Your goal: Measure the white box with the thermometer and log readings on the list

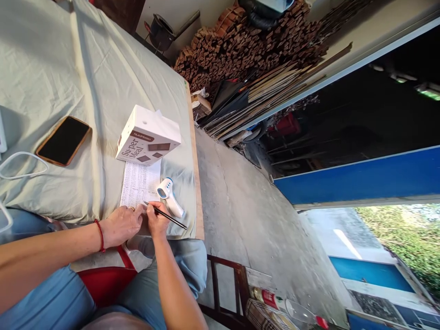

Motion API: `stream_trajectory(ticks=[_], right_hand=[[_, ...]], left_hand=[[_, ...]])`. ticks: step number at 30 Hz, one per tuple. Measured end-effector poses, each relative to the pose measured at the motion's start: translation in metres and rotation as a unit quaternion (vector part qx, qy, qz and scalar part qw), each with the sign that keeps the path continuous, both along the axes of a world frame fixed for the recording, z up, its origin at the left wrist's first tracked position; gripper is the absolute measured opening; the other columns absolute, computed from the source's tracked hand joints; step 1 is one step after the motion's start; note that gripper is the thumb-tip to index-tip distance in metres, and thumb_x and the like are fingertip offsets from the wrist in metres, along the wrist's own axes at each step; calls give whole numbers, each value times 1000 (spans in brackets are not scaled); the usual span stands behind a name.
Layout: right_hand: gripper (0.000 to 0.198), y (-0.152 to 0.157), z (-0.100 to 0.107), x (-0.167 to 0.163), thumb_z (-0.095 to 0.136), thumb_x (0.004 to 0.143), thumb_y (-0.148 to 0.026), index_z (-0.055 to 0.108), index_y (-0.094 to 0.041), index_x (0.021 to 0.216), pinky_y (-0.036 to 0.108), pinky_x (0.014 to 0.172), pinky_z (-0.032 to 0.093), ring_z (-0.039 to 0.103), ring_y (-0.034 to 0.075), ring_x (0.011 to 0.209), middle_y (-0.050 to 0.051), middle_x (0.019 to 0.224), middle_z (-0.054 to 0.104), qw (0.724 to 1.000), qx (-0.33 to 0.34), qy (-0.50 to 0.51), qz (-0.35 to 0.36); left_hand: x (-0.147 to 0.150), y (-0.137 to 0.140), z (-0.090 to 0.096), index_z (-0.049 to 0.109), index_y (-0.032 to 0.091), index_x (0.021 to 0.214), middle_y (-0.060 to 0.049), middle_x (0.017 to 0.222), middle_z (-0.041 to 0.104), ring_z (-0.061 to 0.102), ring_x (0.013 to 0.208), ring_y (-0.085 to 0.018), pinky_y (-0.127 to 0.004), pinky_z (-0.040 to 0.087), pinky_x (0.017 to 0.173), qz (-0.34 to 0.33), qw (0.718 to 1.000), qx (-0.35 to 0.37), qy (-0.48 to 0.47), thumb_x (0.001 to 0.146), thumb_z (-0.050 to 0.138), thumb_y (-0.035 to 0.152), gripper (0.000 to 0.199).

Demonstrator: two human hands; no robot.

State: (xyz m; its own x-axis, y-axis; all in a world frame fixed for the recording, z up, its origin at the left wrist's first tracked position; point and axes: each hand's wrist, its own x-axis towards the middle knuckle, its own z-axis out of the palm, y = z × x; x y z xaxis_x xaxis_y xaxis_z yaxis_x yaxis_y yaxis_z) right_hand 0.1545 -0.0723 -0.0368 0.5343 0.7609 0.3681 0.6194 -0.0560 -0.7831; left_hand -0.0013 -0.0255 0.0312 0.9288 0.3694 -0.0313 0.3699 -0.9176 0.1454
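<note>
A slim black pen [171, 217] is gripped in my right hand [157, 221], its tip at the lower right part of a sheet covered in dense handwriting [134, 183]. My left hand [122, 225] lies on the sheet's lower edge, index finger stretched toward the pen tip and no object visible in it. A ring and a red bracelet show on that hand and wrist. Just right of the sheet lies a white and blue infrared thermometer [173, 200]. A white "Su-per Meal" box [151, 135] stands over the sheet's top end.
A phone in an orange-brown case [64, 140] and a white cable [25, 153] lie left on the cloth-covered table [113, 82]. The table's wooden edge [196, 183] runs close by on the right. Stacked firewood [220, 50], a red seat [105, 284] and plastic bottles [270, 298] surround it.
</note>
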Motion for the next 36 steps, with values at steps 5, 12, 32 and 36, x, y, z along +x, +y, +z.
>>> stream_trajectory(ticks=[5,12,32,36], right_hand=[[23,2,0,0,53,81,-37,64,-19,73,27,58,51,60,15,57,1,63,67,1000,-12,-11,13],[22,2,1,-1,52,80,-36,62,-19,70,27,56,50,59,15,55,0,60,65,1000,-12,-11,19],[22,1,-3,2,49,80,-37,60,-20,71,28,59,51,60,16,57,1,61,65,1000,-18,-9,4],[21,1,-5,3,50,79,-36,60,-20,71,28,59,51,60,16,58,1,62,65,1000,-5,-8,-1]], left_hand=[[-1,0,4,65,8,110,-19,120,61,69,81,-21,-32,52,64,-7,1000,4,22,91,50,8,24],[-2,2,10,64,7,111,-20,123,60,69,81,-22,-33,52,64,-16,999,6,49,91,43,7,29],[-3,0,0,65,10,105,-16,114,62,68,80,-21,-31,49,63,4,1000,-15,-11,88,53,7,21],[-3,1,-1,65,11,106,-16,117,60,67,79,-19,-30,47,61,4,1000,-24,-12,89,52,7,22]])
